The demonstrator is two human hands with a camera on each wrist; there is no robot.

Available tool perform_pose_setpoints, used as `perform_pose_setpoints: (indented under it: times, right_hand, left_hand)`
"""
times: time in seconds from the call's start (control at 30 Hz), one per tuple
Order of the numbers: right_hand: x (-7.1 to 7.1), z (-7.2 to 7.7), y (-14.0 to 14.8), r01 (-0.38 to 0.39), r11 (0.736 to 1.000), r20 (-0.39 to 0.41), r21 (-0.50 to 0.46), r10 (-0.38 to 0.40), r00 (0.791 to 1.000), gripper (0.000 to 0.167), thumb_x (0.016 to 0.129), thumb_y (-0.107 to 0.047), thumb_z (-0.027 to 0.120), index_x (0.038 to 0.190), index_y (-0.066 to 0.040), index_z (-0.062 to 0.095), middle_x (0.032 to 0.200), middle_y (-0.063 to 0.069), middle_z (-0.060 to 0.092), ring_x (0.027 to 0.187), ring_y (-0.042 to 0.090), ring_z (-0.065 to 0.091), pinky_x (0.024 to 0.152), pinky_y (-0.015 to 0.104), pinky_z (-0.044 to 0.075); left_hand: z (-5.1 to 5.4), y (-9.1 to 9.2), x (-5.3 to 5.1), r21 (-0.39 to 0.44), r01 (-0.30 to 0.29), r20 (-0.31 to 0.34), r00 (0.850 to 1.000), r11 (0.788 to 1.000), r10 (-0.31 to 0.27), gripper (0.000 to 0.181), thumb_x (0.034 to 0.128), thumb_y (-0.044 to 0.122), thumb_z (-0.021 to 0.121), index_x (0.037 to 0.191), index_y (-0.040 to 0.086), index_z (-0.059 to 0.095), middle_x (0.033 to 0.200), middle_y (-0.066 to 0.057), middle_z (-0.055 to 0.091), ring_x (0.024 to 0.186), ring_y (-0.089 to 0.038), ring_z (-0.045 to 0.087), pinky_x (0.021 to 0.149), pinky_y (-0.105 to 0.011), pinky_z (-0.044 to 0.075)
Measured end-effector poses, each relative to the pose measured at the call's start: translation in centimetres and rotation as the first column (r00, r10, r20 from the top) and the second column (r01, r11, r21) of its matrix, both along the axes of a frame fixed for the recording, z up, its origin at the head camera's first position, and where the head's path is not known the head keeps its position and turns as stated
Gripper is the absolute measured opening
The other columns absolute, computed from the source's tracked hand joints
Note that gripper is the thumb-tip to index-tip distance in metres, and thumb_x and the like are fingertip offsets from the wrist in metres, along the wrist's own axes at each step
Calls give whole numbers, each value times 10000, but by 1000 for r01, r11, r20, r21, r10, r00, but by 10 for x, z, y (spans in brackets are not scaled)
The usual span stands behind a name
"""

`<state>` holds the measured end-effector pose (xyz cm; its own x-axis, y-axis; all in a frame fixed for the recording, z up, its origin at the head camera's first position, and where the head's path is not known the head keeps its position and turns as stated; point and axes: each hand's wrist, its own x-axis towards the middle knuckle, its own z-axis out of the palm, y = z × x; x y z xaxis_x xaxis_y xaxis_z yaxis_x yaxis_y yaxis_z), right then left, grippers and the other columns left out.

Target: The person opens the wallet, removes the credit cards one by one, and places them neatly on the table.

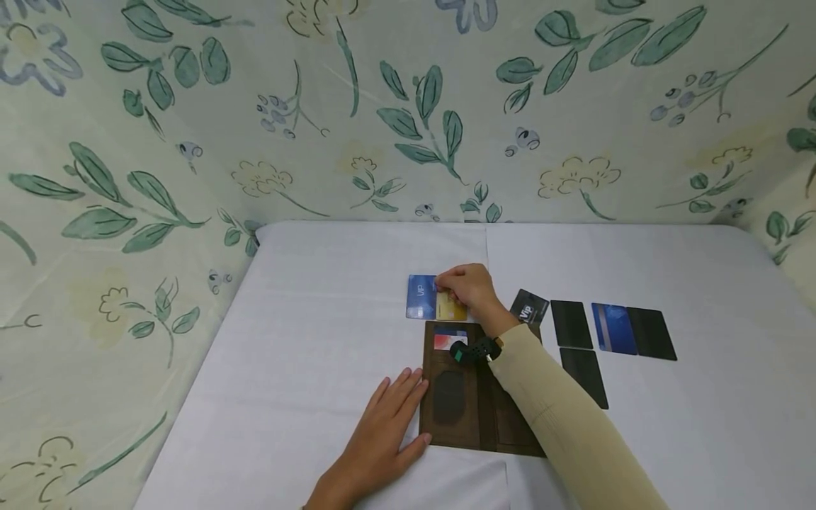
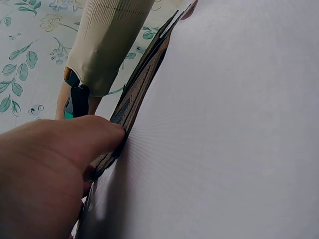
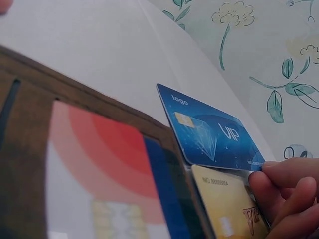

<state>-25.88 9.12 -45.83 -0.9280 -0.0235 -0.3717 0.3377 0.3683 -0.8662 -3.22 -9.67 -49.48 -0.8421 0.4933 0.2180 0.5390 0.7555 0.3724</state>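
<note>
A brown wallet [image 1: 455, 425] lies opened out on the white table. My left hand [image 1: 382, 428] lies with straight fingers at its left edge; in the left wrist view the left thumb [image 2: 102, 132] touches the wallet edge. Beyond the wallet, my right hand [image 1: 470, 287] pinches a corner of a blue VIP card [image 3: 214, 132] between thumb and finger. Beside that card lies a gold VIP card [image 3: 224, 199], partly covered by the right fingers. A red-and-white card [image 3: 94, 164] sits in a wallet slot, with a blue card behind it. The right forearm hides much of the wallet's right half.
A black Vip card [image 1: 530, 307] lies tilted near the wallet's upper right. Further right are several dark cards, one of them a black card [image 1: 652, 333] beside a blue striped card [image 1: 615, 329]. A floral cloth [image 1: 382, 142] hangs behind the table [image 1: 319, 297].
</note>
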Motion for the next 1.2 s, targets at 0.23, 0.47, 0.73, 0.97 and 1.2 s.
perform_pose_setpoints:
  times: [0.23, 0.47, 0.73, 0.97, 1.2]
  right_hand:
    - [1, -7, 0, -2, 1000, -26, 26, 3, 1000, 195, 871, -278, 708, 933, -96, 740, 770, 61, 677, 510, 107, 501, 452, 195, 400]
    - [2, -8, 0, 16, 999, -31, 31, -15, 999, 180, 875, -277, 704, 916, -105, 740, 746, 75, 637, 524, 121, 518, 469, 207, 422]
    - [9, -7, 9, 24, 999, -36, -48, -26, 999, 217, 869, -295, 707, 958, -100, 736, 858, 87, 657, 587, 139, 511, 506, 204, 426]
    - [21, -2, 24, 23, 990, -39, -138, -28, 999, 259, 867, -308, 718, 987, -79, 733, 911, 95, 702, 607, 152, 481, 516, 207, 402]
    - [38, 6, 36, -14, 993, -69, -119, 6, 998, 271, 867, -299, 715, 973, -50, 722, 863, 87, 685, 582, 137, 500, 507, 220, 420]
  left_hand:
    - [-1, 1, 2, -18, -2, 15, 1000, 1000, 2, 698, 929, 438, 563, 1495, 94, 342, 1588, -37, 232, 1456, -234, 205, 1139, -523, 191]
    - [0, 2, 1, -32, -11, 43, 999, 999, 12, 699, 938, 465, 543, 1504, 114, 329, 1596, -16, 211, 1463, -219, 182, 1142, -527, 187]
    - [1, 4, 2, -46, -23, 68, 997, 999, 26, 715, 927, 478, 555, 1508, 129, 326, 1601, 1, 194, 1466, -206, 169, 1148, -526, 183]
    - [2, 3, 1, -48, -15, 52, 998, 999, 17, 718, 930, 470, 554, 1510, 119, 317, 1597, -14, 207, 1464, -214, 177, 1146, -523, 187]
    - [2, 1, 1, -33, -14, 24, 1000, 999, 15, 712, 922, 451, 570, 1499, 105, 338, 1589, -26, 233, 1458, -220, 200, 1144, -512, 195]
